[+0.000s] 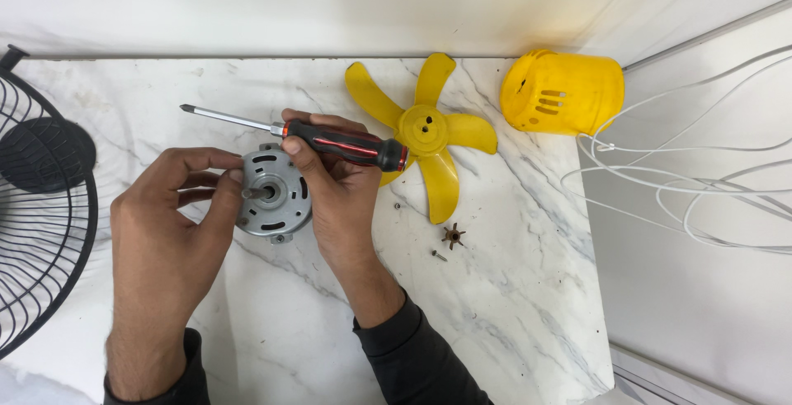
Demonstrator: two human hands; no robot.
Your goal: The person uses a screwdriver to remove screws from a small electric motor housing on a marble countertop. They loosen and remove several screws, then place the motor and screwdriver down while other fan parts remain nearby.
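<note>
My left hand point(165, 215) pinches the round grey metal motor point(274, 190) shaft; my right hand point(334, 186) grips the black-and-red-handled screwdriver point(330, 139), perhaps steadying the motor, mid-worktop, well off the white marble worktop point(495, 306) edges.

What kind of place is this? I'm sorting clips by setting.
Probably a home or small-shop repair bench for fans, not a factory. A white marble-patterned tabletop holds a yellow fan blade, a yellow motor cover and a black wire fan guard, all taken apart.
</note>
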